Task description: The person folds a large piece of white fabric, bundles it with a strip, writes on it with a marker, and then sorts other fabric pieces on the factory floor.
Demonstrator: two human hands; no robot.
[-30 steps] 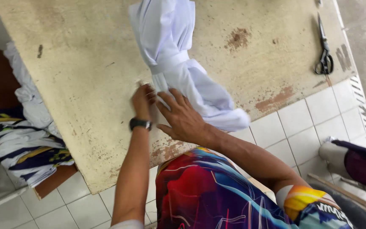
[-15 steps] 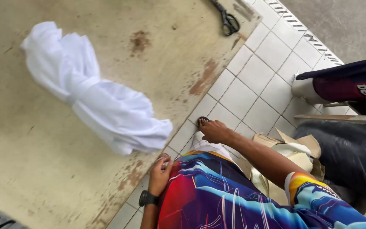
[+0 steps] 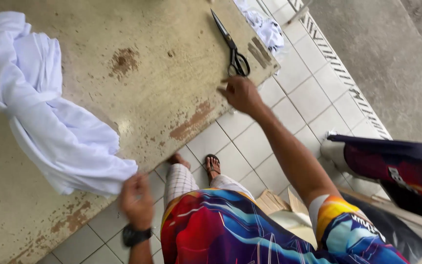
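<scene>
- Right hand: arm stretched out over the near edge of the surface, fingers loosely spread, holding nothing. Fingertips sit just short of the scissors' handles.
- Scissors: black, lying flat on the surface near its right-hand corner. Long axis runs from the handle loops, nearest the right hand, up and away to the blade tip. The handles thus lie just beyond the fingertips, blades pointing away from the person.
- Right hand is by far the nearer of the two to the scissors; the left is well apart from them.
- Left hand: wristwatch on the wrist, hand at the surface's near edge, touching or just beside the lower end of the white garment. The picture is blurred here; whether the fingers pinch the cloth cannot be told.
- White garment: bunched and twisted, lying across the left part of the surface, its lower end hanging at the edge by the left hand.
- Surface: worn, paint flaked to brown patches. More white cloth hangs past its far right corner.
- Floor: white tiles; the person's sandalled foot shows below.
- Against half a second ago: the right hand was low at the surface's edge, far from the scissors; it is now raised and almost at the handles. The left hand stays near the garment's end.
</scene>
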